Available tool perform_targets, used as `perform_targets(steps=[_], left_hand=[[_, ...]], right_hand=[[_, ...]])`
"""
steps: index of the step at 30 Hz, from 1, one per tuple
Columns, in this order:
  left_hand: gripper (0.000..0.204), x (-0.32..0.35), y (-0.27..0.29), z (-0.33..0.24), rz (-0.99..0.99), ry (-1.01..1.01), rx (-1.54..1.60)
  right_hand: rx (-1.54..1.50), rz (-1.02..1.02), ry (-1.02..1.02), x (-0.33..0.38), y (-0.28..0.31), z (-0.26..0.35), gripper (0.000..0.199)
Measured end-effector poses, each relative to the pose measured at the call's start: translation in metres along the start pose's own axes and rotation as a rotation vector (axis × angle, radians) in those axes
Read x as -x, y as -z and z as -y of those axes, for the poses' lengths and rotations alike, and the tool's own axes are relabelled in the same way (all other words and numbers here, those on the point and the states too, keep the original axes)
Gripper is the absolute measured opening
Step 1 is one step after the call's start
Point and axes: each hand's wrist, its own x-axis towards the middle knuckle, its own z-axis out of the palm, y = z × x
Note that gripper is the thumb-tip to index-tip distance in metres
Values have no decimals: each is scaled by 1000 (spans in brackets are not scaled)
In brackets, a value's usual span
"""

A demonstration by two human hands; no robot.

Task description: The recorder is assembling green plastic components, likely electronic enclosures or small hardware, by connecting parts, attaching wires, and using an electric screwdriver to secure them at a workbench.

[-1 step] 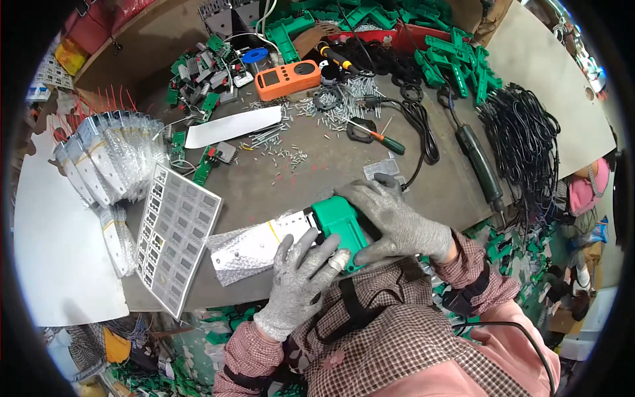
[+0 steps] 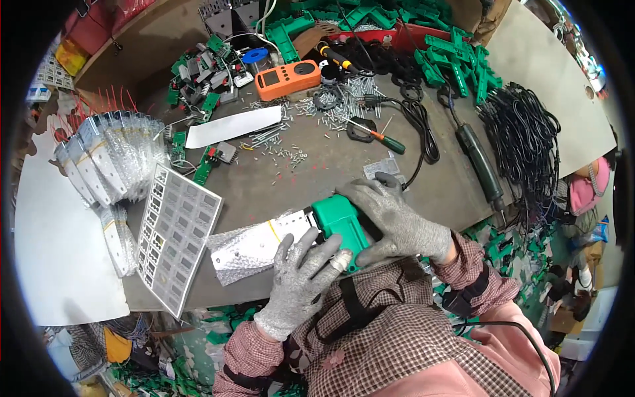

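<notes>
A green plastic housing (image 2: 338, 225) lies at the near edge of the workbench, its left end against a silver bubble-foil bag (image 2: 251, 246). My right hand (image 2: 397, 221), in a grey glove, is cupped over the housing's right side and grips it. My left hand (image 2: 301, 278), also in a grey glove, comes up from below with its fingers spread. They press on the housing's near end and on the edge of the foil bag. One left fingertip shows through a worn glove tip.
A printed label sheet (image 2: 175, 235) and a fan of bagged parts (image 2: 112, 162) lie to the left. Behind are a white strip (image 2: 231, 126), loose screws (image 2: 331, 106), an orange meter (image 2: 288, 79), a green-handled screwdriver (image 2: 380, 135), an electric screwdriver (image 2: 479, 162), black cables (image 2: 526, 142) and green parts (image 2: 456, 59).
</notes>
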Motion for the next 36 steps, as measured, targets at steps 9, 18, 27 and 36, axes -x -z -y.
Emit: perform_targets(steps=[9,18,27,36], left_hand=[[49,7,-11,-5,-190,12,32],[79,-102,29,-46,-132,-63,229],[58,-213,3,81,155,432,-82],[34,-241,-14,131,156,446,-11]], right_hand=[[-170,264,-177,-33,37,-8,71],[55,-92,-189,-18,14,-31,32],[250,-126,-267,-121,21,-90,24],[279,-145,-181,-151,14,-109,21]])
